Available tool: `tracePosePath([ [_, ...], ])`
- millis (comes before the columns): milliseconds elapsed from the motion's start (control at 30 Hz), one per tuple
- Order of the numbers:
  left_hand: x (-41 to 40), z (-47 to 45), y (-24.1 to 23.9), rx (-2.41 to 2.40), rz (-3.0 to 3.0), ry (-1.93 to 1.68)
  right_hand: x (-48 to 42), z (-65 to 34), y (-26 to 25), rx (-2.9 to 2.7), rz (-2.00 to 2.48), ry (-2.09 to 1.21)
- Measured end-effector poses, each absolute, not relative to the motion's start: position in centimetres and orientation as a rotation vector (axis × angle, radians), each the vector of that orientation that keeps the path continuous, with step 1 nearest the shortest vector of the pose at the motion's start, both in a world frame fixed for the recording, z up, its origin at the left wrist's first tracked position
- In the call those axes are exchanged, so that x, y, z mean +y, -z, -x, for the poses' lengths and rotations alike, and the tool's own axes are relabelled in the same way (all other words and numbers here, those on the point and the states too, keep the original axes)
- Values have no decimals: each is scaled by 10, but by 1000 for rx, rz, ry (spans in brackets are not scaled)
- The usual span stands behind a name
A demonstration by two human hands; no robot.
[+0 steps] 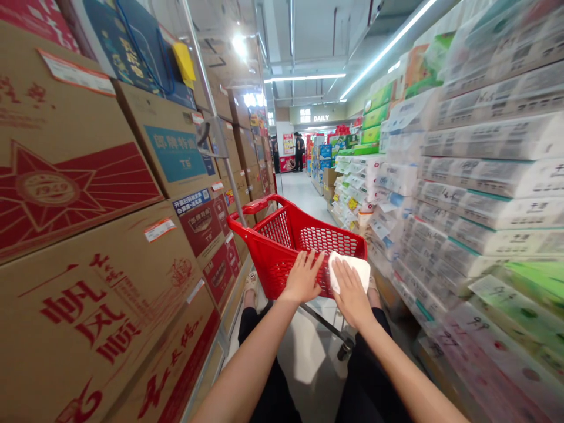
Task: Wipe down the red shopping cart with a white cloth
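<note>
Your right hand [351,292] lies flat, fingers together | white cloth [360,270] beneath it, on red shopping cart [269,265] | your left hand [302,277] spread alongside | cloth's underside hidden

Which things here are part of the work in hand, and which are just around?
In use:
red shopping cart
white cloth, under the right hand against the cart
left hand, at the cart's side

Just around:
stacked cardboard boxes, left
plastic-wrapped packs, right
blue bag, upper left
DAILY sign, background
</note>
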State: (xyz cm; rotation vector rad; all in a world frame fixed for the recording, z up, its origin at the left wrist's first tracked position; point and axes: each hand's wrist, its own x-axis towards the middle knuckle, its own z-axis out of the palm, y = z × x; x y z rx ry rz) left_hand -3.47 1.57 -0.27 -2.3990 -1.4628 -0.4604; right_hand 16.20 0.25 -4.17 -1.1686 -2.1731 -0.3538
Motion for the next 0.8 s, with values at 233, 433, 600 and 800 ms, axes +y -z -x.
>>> tracePosePath([
  [233, 19, 46, -3, -1536, 2305, 497, 10, -213, 54, -2150, 1275, 428],
  [433, 19, 31, -7, -1589, 2243, 412, 33, -218, 67, -2026, 1483, 411],
  [600, 18, 25, -7, -1590, 2236, 360, 38, -193, 59, -2052, 1439, 410],
  [800, 16, 32, -13, -1517, 2263, 345, 31, -207, 55, -2169, 1317, 418],
])
